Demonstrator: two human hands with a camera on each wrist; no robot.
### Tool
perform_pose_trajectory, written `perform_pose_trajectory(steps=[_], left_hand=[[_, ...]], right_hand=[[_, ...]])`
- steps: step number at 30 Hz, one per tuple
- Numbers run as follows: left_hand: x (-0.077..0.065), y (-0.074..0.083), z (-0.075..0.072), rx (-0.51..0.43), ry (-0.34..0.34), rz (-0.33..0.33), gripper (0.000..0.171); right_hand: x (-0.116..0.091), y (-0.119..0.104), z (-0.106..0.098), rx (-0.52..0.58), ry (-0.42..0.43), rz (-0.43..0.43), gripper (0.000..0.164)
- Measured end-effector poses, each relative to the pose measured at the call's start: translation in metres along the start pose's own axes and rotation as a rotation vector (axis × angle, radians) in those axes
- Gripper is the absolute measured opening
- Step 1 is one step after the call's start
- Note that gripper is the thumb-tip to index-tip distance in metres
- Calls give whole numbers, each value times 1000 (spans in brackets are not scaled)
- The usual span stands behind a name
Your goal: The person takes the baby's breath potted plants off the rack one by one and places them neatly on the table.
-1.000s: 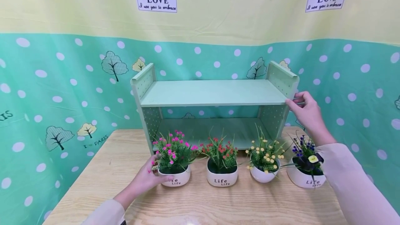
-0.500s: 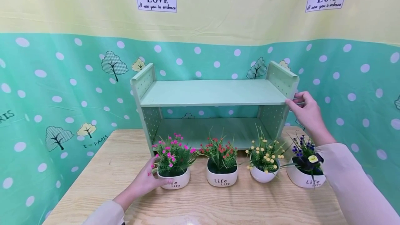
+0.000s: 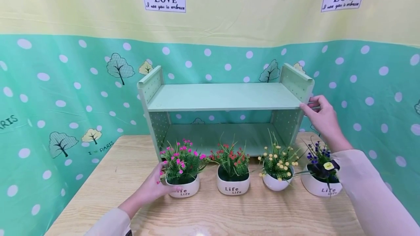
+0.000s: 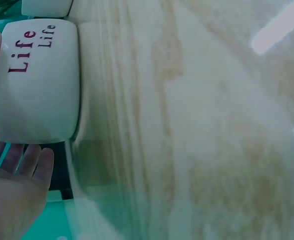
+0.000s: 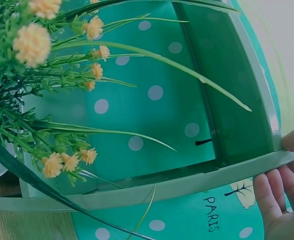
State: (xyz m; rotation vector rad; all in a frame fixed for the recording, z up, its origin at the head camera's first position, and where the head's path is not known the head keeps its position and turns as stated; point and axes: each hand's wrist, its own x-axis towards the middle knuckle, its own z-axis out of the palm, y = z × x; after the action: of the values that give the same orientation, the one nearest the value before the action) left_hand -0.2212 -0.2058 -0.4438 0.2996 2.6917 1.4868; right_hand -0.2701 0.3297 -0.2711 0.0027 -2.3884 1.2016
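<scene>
In the head view, my left hand point(image 3: 152, 186) holds the white flowerpot point(image 3: 187, 191) of pink flowers at the row's left end. Its thumb lies across the lettered front, while the fingers reach round the left side, partly hidden. The left wrist view shows the pot's "Life" lettering point(image 4: 22, 51) and fingertips point(image 4: 43, 162) close at its side. My right hand point(image 3: 323, 117) pinches the right side panel of the pale green two-tier shelf point(image 3: 223, 96), near the upper board. In the right wrist view, thumb and fingers point(image 5: 270, 190) lie on either side of the panel's edge point(image 5: 186, 186).
Right of the held pot stand white pots with red flowers point(image 3: 233, 187), yellow flowers point(image 3: 277, 183) and dark purple flowers point(image 3: 318, 188), in front of the shelf. The right forearm's sleeve point(image 3: 364, 185) passes close by the purple one. A patterned curtain point(image 3: 82, 94) hangs behind the wooden table point(image 3: 197, 217).
The pink-flower pot in my left hand has shifted very slightly toward the person, its flowers sitting a little lower. My right hand keeps its place on the shelf.
</scene>
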Motion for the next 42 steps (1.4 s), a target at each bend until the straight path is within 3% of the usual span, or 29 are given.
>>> perform_pose_trajectory(steps=[8, 15, 18, 22, 31, 38, 42], left_hand=[[3, 5, -6, 17, -33, 5, 112], [8, 23, -17, 129, -48, 43, 122], [10, 31, -22, 92, -59, 56, 117], [14, 39, -27, 29, -66, 128, 105], [22, 54, -41, -16, -43, 301, 104], [27, 72, -59, 35, -23, 365, 98], [28, 82, -70, 119, -4, 389, 77]], right_hand=[[1, 0, 0, -1, -2, -2, 57], [3, 1, 0, 5, -4, -3, 56], [3, 2, 1, 10, -8, -1, 55], [2, 3, 1, 22, -4, 5, 55], [2, 3, 1, 15, -6, 9, 56], [3, 3, 1, 14, -15, 6, 56], [3, 3, -1, 11, -29, 6, 57]])
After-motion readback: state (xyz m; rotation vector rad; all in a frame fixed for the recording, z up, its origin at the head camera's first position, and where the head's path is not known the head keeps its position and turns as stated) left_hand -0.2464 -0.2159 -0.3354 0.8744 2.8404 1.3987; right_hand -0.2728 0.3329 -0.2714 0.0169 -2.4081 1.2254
